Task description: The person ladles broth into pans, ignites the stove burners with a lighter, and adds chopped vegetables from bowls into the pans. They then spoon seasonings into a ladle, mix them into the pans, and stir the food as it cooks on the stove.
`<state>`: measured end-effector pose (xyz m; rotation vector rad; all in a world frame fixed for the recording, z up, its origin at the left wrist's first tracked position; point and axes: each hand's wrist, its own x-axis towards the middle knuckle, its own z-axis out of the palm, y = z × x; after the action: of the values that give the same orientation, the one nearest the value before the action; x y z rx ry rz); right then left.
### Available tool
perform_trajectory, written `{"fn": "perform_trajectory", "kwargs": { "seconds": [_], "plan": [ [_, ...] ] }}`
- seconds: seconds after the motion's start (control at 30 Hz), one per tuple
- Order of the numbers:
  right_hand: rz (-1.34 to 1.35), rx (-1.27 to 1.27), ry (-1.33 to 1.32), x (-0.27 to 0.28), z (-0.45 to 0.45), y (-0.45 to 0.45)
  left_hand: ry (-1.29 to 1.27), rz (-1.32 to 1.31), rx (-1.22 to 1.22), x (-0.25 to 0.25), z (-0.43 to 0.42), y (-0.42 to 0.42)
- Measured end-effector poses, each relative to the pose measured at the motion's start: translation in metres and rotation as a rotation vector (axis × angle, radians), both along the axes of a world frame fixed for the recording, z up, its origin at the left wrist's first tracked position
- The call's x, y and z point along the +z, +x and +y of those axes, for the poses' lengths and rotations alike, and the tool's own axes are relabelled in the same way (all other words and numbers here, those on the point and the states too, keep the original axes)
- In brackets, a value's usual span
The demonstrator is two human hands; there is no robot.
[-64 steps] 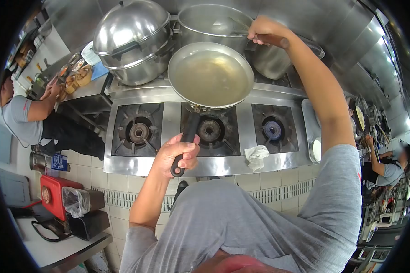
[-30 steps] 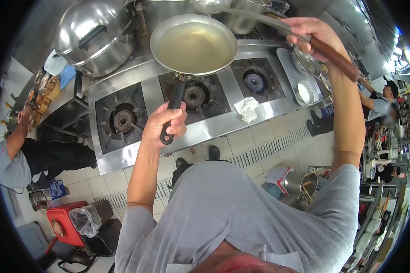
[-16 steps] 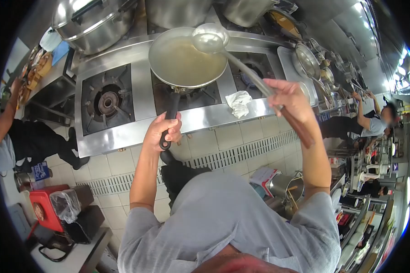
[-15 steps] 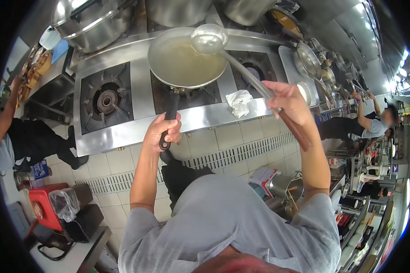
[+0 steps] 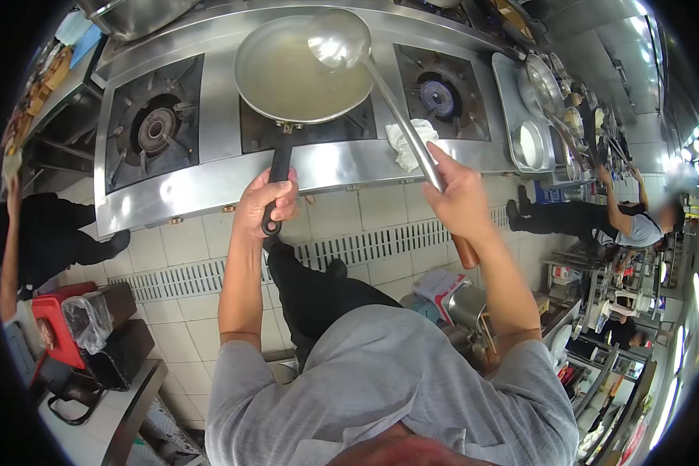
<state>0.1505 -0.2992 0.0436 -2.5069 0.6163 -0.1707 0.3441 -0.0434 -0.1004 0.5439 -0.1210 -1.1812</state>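
Observation:
My left hand (image 5: pixel 269 203) is wrapped round the black handle of a frying pan (image 5: pixel 287 85), which sits over the middle burner with a pale, cloudy liquid in it. In my right hand (image 5: pixel 462 198) is the long metal shaft of a ladle (image 5: pixel 396 101); its brown handle end sticks out below my fingers. The ladle's round bowl hangs over the right side of the pan. I cannot tell whether the bowl touches the liquid. A crumpled white cloth (image 5: pixel 408 143) lies on the stove's front edge, just left of the ladle's shaft.
The left burner (image 5: pixel 157 129) and right burner (image 5: pixel 437 98) flank the pan on the steel stove. A tray (image 5: pixel 505 116) with a white-filled bowl (image 5: pixel 528 145) stands at right. One person (image 5: pixel 637 225) is at far right, another (image 5: pixel 54 233) at far left. A floor drain (image 5: pixel 365 247) runs below.
The view has shifted, so the stove sits higher in the frame. My right hand has turned and the ladle is steeper, its bowl still over the pan. My left hand keeps the pan handle.

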Motion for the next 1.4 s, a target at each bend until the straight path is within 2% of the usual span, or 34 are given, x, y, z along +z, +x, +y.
{"fn": "perform_trajectory", "kwargs": {
  "seconds": [0.1, 0.2, 0.3, 0.47, 0.6, 0.87, 1.0, 1.1, 1.13, 1.17, 1.2, 1.3, 1.4],
  "plan": [
    [-0.139, 0.041, -0.111, -0.016, 0.003, -0.002, 0.008, 0.014, -0.010, -0.007, 0.000, 0.003],
    [-0.143, -0.002, -0.065, -0.028, 0.007, -0.002, 0.015, 0.055, -0.023, -0.011, 0.001, 0.007],
    [0.029, -0.139, 0.102, -0.028, 0.012, -0.004, 0.023, 0.059, -0.028, -0.017, -0.001, 0.009],
    [-0.130, -0.197, 0.446, -0.057, 0.012, -0.026, -0.032, 0.052, -0.051, -0.028, -0.003, 0.009],
    [-0.197, -0.303, 0.711, -0.057, 0.018, -0.046, -0.016, 0.044, -0.051, -0.030, -0.005, 0.006],
    [-0.286, -0.453, 0.893, -0.048, 0.022, -0.114, 0.051, 0.077, -0.058, -0.028, -0.003, 0.005],
    [-0.369, -0.575, 0.906, -0.057, 0.039, -0.175, -0.041, 0.006, -0.107, -0.038, 0.003, 0.006],
    [-0.473, -0.679, 0.876, -0.069, 0.072, -0.220, 0.221, 0.112, -0.085, -0.033, 0.018, -0.010],
    [-0.499, -0.747, 0.849, -0.071, 0.086, -0.229, 0.178, 0.077, -0.204, -0.054, 0.033, -0.012],
    [-0.524, -0.820, 0.817, -0.075, 0.101, -0.237, 0.273, 0.213, -0.268, -0.076, 0.049, -0.018],
    [-0.554, -0.891, 0.844, -0.083, 0.117, -0.247, 0.444, 0.219, -0.363, -0.090, 0.058, -0.028],
    [-0.559, -1.122, 0.876, -0.121, 0.162, -0.262, 0.827, -0.041, -0.832, -0.147, 0.077, -0.058],
    [-0.725, -1.248, 1.085, -0.180, 0.194, -0.269, 1.058, -0.393, -1.007, -0.217, 0.073, -0.063]
  ]
}}
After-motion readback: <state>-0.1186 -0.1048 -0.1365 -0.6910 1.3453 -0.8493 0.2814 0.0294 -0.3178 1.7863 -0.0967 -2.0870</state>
